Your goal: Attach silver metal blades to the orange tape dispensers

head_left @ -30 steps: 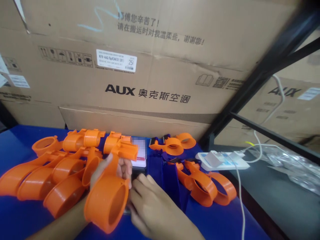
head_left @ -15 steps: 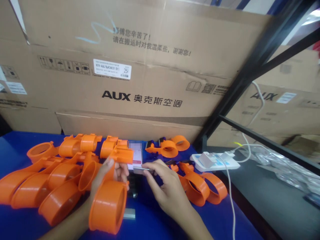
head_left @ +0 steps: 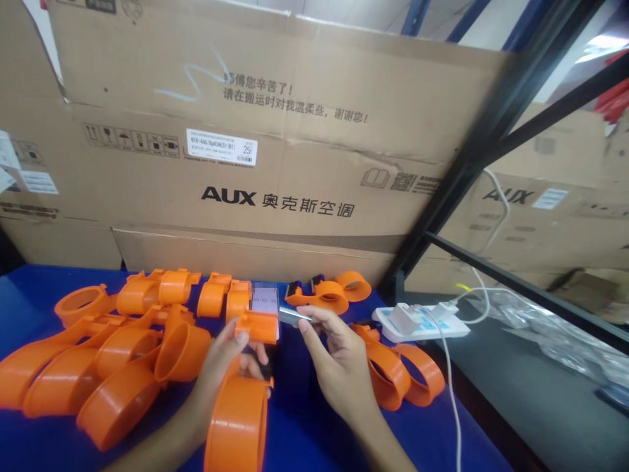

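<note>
My left hand grips an orange plastic tape dispenser, its ring hanging down toward me and its flat head uppermost. Between thumb and fingers of my right hand is a small metal blade with a toothed edge. The blade is just right of the dispenser's head, a small gap apart. Behind them a phone with a lit screen lies on the blue table. My left palm and part of the dispenser's handle are hidden.
Several more orange dispensers crowd the left side. Others, some with dark parts, lie at the right and the back right. A white power strip with cables sits at the right edge. A large cardboard box stands behind.
My left hand has moved the dispenser right and toward me. My right hand has shifted slightly right, and the blade's toothed edge now shows. The phone's screen shows different content.
</note>
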`<state>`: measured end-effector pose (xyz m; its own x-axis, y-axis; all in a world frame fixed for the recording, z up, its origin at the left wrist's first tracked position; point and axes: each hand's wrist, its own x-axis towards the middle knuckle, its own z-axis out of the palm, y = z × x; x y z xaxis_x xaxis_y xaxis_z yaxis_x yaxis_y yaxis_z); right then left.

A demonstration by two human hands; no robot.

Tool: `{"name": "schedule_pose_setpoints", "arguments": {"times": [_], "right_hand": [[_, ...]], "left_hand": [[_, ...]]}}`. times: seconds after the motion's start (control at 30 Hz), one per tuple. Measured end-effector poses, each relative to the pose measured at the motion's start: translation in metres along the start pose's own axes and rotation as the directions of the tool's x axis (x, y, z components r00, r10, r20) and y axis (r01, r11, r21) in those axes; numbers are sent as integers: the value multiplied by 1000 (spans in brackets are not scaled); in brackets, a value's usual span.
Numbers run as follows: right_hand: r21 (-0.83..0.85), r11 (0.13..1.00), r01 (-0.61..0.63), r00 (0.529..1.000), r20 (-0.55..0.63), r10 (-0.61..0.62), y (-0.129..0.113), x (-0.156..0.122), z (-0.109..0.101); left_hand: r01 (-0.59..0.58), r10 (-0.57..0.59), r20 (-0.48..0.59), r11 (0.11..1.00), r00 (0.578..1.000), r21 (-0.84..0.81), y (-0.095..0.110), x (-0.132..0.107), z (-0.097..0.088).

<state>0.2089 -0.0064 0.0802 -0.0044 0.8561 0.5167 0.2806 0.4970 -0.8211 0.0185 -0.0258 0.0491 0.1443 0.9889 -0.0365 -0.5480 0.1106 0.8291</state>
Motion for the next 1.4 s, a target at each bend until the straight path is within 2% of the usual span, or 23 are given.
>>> {"name": "schedule_pose_setpoints", "arguments": {"times": [0.27, 0.47, 0.6, 0.7, 0.8, 1.03, 1.27, 1.4], "right_hand": [[-101, 993, 55, 998, -33, -59, -8, -2, -1], [-165, 979, 122, 992, -14, -126, -10, 0, -2], [-179, 971, 160, 987, 4, -162, -9, 2, -3], [-209, 959, 192, 981, 26, -190, -10, 3, -6], [-239, 946, 220, 975, 49, -215, -12, 2, -6], [-218, 957, 190, 981, 91, -174, -12, -1, 0], [-171, 974, 145, 988, -33, -153, -16, 3, -5], [-135, 982, 131, 991, -15, -134, -15, 2, -6]], "left_hand": [[-2, 2, -9, 1000, 1000, -6, -2, 1, -1], [12, -11, -29, 1000, 1000, 21, 3, 0, 3], [-7, 15, -59, 991, 998, 135, 7, 2, 2], [-52, 63, -40, 970, 997, 239, 6, 2, -2], [-47, 56, -25, 962, 998, 271, 1, 0, -4], [-72, 73, 1, 972, 997, 222, -3, -7, 7], [-32, 40, -38, 983, 998, 181, -1, -5, 4], [-42, 56, -63, 978, 996, 203, -1, -4, 3]]}}
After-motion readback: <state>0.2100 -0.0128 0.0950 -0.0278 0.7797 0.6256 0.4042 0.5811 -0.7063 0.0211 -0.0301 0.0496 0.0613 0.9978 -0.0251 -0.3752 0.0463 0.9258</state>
